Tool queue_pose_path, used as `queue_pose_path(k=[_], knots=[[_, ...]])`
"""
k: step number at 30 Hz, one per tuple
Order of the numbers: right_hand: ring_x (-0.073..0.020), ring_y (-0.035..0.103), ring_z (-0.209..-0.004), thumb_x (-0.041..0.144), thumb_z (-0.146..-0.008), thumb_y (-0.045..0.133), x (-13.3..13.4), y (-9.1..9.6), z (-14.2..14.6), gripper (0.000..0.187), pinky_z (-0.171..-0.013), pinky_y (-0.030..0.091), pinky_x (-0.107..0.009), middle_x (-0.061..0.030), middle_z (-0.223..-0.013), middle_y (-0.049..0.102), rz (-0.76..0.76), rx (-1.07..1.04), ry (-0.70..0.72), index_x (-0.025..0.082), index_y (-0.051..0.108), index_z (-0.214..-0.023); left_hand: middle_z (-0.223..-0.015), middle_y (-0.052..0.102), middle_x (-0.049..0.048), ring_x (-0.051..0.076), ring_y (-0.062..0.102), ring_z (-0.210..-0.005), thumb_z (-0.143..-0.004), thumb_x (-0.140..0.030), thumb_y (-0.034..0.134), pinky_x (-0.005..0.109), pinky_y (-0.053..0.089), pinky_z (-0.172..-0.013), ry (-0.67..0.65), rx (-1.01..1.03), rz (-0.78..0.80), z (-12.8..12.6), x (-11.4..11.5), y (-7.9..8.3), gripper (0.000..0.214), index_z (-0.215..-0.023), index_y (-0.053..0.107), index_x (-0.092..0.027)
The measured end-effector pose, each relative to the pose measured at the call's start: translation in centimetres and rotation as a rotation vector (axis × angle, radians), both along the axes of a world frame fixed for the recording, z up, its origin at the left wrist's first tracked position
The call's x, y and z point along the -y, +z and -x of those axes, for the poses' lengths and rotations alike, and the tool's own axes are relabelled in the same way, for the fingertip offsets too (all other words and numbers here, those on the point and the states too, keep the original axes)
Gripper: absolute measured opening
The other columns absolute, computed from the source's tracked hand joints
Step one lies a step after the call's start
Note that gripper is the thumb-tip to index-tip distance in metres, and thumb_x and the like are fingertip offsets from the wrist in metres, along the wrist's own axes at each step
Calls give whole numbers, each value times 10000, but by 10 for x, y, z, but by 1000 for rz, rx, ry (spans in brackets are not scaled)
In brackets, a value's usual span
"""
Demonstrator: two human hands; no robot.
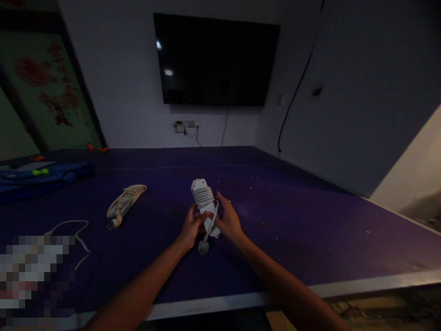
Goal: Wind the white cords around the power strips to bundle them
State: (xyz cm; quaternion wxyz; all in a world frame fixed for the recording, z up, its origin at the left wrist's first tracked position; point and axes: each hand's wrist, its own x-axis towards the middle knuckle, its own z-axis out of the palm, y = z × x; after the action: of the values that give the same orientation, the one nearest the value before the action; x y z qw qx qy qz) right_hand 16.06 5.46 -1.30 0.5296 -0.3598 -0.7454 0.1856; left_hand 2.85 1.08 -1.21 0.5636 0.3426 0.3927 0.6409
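We locate the white oblong plastic power strip [208,224] over the broad purple surface [292,220], about midway between its left and right sides and nearer the pale front edge [206,311] than the rear one. We cannot tell whether its lower end touches the surface. Its round white cord [204,196] is wound in close turns around the upper half of the body, presumably to keep the length compact.

Our left hand [191,230] grips the left side, thumb across the lower face; our right hand [230,223] closes on the right side, thumb by the diagonal run of cord. We judge that this opposed hold steadies the strip and keeps that run from slackening. The pale grey plug [203,248] sits free below the hands, towards the front edge.

Towards the left edge of the surface, a second off-white power strip [126,202] lies slanted, its cord wrapped lengthwise, likewise probably for tidiness; its plug end [115,223] points towards the front left corner
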Motion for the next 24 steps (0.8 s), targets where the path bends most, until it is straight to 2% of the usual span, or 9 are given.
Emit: queue_pose_path(k=[2,5,7,9,12,16,20,22,24], knots=[[-274,459,-1192,371,-764,616,4,6,-4,639,-952,409,-443,-126,-1348,460,-197,186,-103,223,411,-1351,-894,662,36,152,627,-607,-592,-329,780,242,485,-497,17,-13,-5,1,-1,-1,796,-1280,390,-232],[-267,472,-1179,325,-773,626,10,12,-9,526,-944,414,-437,-87,-1340,482,-437,379,-96,278,498,-1281,-879,663,31,137,610,-569,-577,-339,785,226,460,-470,21,-9,-3,3,-3,-3,789,-1265,414,-225],[-245,524,-1110,302,-777,631,12,13,-12,421,-906,442,-400,-77,-1258,555,-528,397,-56,277,575,-1194,-860,662,30,134,603,-556,-574,-352,784,227,455,-466,12,-5,-1,4,-4,-3,777,-1253,432,-214],[-211,584,-991,293,-791,618,12,12,-12,284,-832,479,-343,-80,-1108,631,-536,308,-38,248,647,-1071,-852,663,37,143,608,-570,-578,-364,781,239,464,-483,-5,-2,0,5,-5,-3,763,-1245,448,-202],[-174,616,-799,325,-819,578,6,12,-13,178,-700,502,-290,-72,-881,653,-394,32,-108,202,694,-874,-851,665,42,159,622,-617,-586,-361,778,249,480,-518,-14,11,6,7,-4,-1,740,-1240,469,-204],[-172,597,-622,456,-795,557,-11,13,-17,320,-606,506,-308,-51,-674,624,-14,-368,-193,162,656,-715,-842,668,35,158,626,-632,-589,-346,777,240,484,-529,-12,12,18,8,-2,4,703,-1222,503,-211],[-131,568,-505,470,-723,642,-31,6,-25,302,-512,509,-268,-11,-617,610,480,-798,-9,170,623,-748,-788,661,8,139,611,-606,-588,-321,780,230,483,-513,0,3,17,7,-1,7,674,-1205,526,-222],[-116,568,-514,379,-676,716,-40,0,-30,229,-526,519,-246,1,-607,600,615,-924,118,179,610,-708,-797,669,10,136,608,-604,-587,-309,782,226,480,-511,-6,-2,8,8,-1,6,674,-1206,530,-224],[-120,577,-538,299,-665,735,-46,-5,-33,178,-548,535,-249,1,-609,601,677,-965,183,187,596,-664,-839,683,23,142,616,-624,-582,-297,786,225,476,-522,-29,-10,-10,9,-2,6,685,-1213,530,-222]])
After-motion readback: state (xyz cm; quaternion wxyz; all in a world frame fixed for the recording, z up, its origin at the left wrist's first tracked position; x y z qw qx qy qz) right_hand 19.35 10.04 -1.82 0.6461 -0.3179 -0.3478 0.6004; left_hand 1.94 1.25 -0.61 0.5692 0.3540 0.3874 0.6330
